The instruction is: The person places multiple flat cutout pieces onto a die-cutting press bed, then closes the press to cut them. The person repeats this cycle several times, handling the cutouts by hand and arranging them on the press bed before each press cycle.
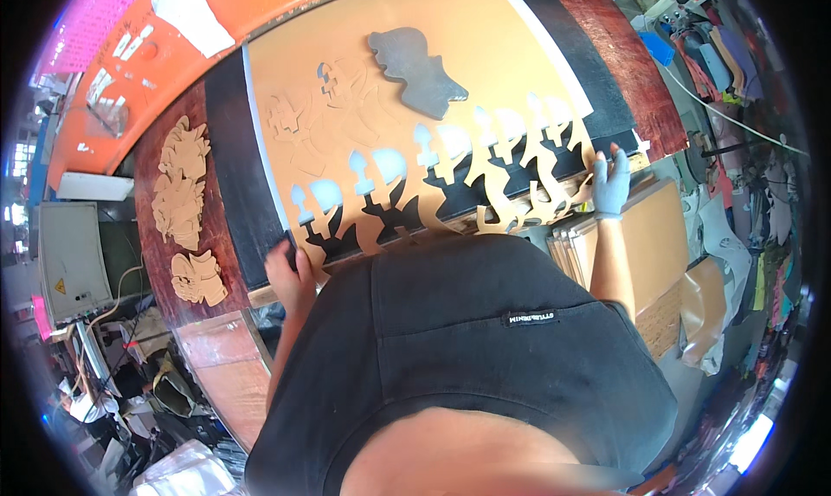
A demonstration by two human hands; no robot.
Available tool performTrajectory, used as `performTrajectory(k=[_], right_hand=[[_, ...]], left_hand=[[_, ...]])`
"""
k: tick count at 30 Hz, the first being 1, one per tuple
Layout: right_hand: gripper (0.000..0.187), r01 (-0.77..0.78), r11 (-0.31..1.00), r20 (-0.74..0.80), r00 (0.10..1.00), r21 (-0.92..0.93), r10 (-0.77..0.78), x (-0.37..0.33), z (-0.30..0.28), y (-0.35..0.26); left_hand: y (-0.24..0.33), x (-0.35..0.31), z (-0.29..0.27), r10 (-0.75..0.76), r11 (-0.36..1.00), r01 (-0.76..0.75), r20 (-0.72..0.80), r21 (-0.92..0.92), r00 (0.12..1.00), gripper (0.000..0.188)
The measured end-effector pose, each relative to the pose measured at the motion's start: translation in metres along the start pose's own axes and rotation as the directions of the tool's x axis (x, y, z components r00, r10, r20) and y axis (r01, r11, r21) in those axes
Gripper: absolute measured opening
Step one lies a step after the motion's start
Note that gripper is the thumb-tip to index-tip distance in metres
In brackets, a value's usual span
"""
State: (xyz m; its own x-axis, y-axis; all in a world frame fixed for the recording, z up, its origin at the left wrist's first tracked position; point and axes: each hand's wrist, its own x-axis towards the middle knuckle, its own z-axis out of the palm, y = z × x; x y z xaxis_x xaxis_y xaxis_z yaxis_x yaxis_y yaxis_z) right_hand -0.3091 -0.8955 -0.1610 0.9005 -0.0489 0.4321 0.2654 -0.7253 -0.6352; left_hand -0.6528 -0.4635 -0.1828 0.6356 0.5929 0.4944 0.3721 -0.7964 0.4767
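A large tan sheet (485,46), leather-like, lies across the black cutting pad (241,167). Its near edge is a row of cut-out openings with thin curving strips left between them. On the sheet's far half rests a dark grey figure-shaped cutting die (414,67). Outlines of cut shapes (325,106) show in the sheet left of the die. My left hand (293,275) is at the sheet's near left corner, thumb and fingers closed about its edge. My right hand (611,184), in a grey glove, is beside the near right corner, fingers stretched out and apart.
Piles of cut tan pieces (182,184) lie on the worn red board at the left. An orange machine body (121,106) spans the far left. Flat brown boards (645,236) stand below my right hand. A grey electrical box (74,262) is at the left.
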Motion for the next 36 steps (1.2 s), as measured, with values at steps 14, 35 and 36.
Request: performTrajectory(k=[14,35,36], right_hand=[[0.032,0.533,0.841,-0.149,0.828,-0.093,-0.541,0.023,0.032,0.007],[0.013,0.679,0.733,0.044,0.734,-0.036,-0.678,0.064,0.021,0.049],[0.013,0.676,0.735,0.078,0.737,-0.050,-0.672,0.066,0.025,0.048]], left_hand=[[-0.014,-0.030,0.027,0.129,0.980,-0.095,-0.193,0.177,0.973,0.033],[-0.017,-0.045,0.031,0.145,0.949,-0.043,-0.312,0.312,0.939,0.033],[-0.016,-0.045,0.030,0.146,0.946,-0.045,-0.299,0.320,0.943,0.033]])
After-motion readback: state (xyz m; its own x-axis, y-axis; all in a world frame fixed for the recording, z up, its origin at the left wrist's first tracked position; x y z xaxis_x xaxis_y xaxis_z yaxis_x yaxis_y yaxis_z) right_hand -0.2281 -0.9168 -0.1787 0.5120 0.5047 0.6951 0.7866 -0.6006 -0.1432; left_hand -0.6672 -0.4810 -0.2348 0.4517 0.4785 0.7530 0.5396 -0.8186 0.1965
